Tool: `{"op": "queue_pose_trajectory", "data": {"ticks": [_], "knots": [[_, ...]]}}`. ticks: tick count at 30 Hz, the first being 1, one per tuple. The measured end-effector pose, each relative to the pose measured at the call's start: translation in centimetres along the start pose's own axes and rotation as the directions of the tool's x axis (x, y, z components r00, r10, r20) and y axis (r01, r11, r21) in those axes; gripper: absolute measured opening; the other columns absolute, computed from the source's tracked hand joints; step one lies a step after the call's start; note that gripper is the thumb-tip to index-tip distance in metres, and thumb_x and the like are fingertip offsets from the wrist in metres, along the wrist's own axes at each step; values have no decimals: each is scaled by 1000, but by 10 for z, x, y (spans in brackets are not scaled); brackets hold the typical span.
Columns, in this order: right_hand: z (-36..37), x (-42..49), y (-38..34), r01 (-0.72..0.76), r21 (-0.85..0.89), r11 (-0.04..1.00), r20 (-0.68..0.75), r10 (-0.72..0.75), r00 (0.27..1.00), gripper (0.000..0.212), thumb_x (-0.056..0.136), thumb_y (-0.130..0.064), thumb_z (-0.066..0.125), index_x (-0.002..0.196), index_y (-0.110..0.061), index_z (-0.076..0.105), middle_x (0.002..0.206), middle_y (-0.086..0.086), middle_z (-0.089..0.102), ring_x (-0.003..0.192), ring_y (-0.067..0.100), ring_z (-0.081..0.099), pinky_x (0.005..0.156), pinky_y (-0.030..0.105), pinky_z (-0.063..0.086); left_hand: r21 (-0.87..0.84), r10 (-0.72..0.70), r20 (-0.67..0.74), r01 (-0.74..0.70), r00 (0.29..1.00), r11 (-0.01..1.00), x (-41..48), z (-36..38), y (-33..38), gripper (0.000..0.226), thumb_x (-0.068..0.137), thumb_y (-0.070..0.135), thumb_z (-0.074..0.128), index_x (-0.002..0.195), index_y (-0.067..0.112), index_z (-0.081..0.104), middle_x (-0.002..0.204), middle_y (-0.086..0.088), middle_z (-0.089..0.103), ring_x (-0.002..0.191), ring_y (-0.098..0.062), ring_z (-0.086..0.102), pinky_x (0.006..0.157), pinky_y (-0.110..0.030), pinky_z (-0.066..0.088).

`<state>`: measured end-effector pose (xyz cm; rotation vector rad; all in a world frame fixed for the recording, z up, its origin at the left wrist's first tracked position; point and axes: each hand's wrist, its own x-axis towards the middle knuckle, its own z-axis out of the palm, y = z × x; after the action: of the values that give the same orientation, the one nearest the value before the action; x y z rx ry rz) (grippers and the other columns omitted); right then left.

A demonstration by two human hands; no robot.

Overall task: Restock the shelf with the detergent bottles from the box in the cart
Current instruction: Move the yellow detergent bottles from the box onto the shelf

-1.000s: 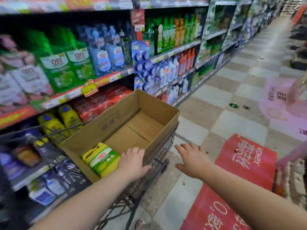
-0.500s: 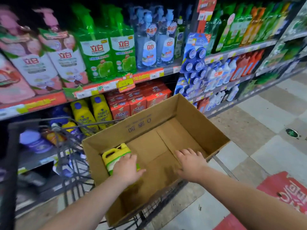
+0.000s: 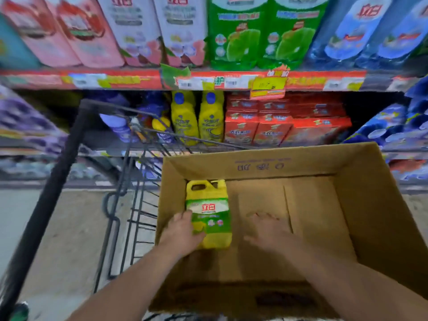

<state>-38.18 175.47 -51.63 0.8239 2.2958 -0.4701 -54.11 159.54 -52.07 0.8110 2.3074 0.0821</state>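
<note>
One yellow detergent bottle (image 3: 209, 212) with a green label lies flat in the left part of the open cardboard box (image 3: 361, 205), which sits in the black wire cart (image 3: 129, 205). My left hand (image 3: 183, 232) rests on the bottle's lower left side, fingers wrapped at its edge. My right hand (image 3: 268, 230) hovers open, blurred, over the bare box floor just right of the bottle. The shelf (image 3: 208, 81) with the red price strip stands straight ahead beyond the cart.
Two yellow bottles (image 3: 198, 119) and stacked red boxes (image 3: 287, 121) fill the lower shelf. Pink, white, green and blue refill pouches stand on the shelf above. The cart's black handle bar (image 3: 46, 205) runs diagonally at the left over grey floor.
The view turned from the aisle to face the shelf squarely. My left hand slid from the box rim onto the bottle. My right hand moved from outside the box to inside it.
</note>
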Motion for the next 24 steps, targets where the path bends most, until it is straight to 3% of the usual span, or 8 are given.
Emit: {"op": "queue_pose_trajectory", "data": {"ticks": [6, 9, 14, 18, 21, 24], "knots": [[25, 74, -4, 58, 105, 993, 30, -61, 998, 69, 86, -51, 53, 143, -21, 28, 142, 10, 44, 130, 28, 43, 101, 40, 38, -138, -147, 53, 153, 988, 979, 31, 38, -4, 77, 84, 47, 60, 144, 14, 25, 141, -11, 34, 128, -31, 40, 105, -39, 37], [47, 104, -10, 15, 304, 952, 90, -45, 995, 69, 87, -46, 58, 143, -16, 31, 139, 13, 47, 126, 30, 46, 100, 37, 41, -245, -187, 84, 203, 979, 948, 42, 60, -9, 81, 84, 43, 62, 147, 13, 19, 150, -11, 24, 136, -29, 32, 110, -38, 31], [76, 135, -17, -139, 601, 787, 145, 64, 987, 79, 78, -54, 66, 139, -12, 37, 138, 12, 49, 124, 30, 49, 96, 35, 42, -390, -246, 14, 232, 969, 891, 56, 85, -10, 79, 85, 32, 65, 146, 5, 22, 152, -14, 26, 139, -26, 28, 110, -31, 26], [86, 153, -20, -193, 796, 574, 182, 78, 980, 74, 73, -57, 70, 130, -15, 50, 130, 7, 59, 115, 24, 57, 87, 28, 44, -393, -298, -48, 256, 953, 883, 63, 93, -5, 79, 85, 35, 63, 146, 8, 22, 145, -13, 35, 136, -29, 31, 110, -36, 28], [88, 161, -25, -211, 876, 433, 182, 107, 977, 77, 64, -58, 76, 126, -18, 54, 124, 5, 63, 108, 21, 61, 86, 28, 48, -378, -316, -44, 277, 948, 884, 67, 93, -4, 79, 84, 39, 62, 147, 12, 22, 138, -12, 39, 130, -30, 36, 107, -38, 34], [87, 164, -25, -234, 889, 393, 212, 99, 972, 78, 59, -50, 84, 124, -16, 57, 121, 6, 63, 107, 21, 63, 91, 34, 52, -359, -332, 1, 310, 943, 880, 70, 92, -5, 87, 83, 48, 62, 148, 14, 16, 136, -13, 38, 128, -31, 38, 104, -39, 36]]}}
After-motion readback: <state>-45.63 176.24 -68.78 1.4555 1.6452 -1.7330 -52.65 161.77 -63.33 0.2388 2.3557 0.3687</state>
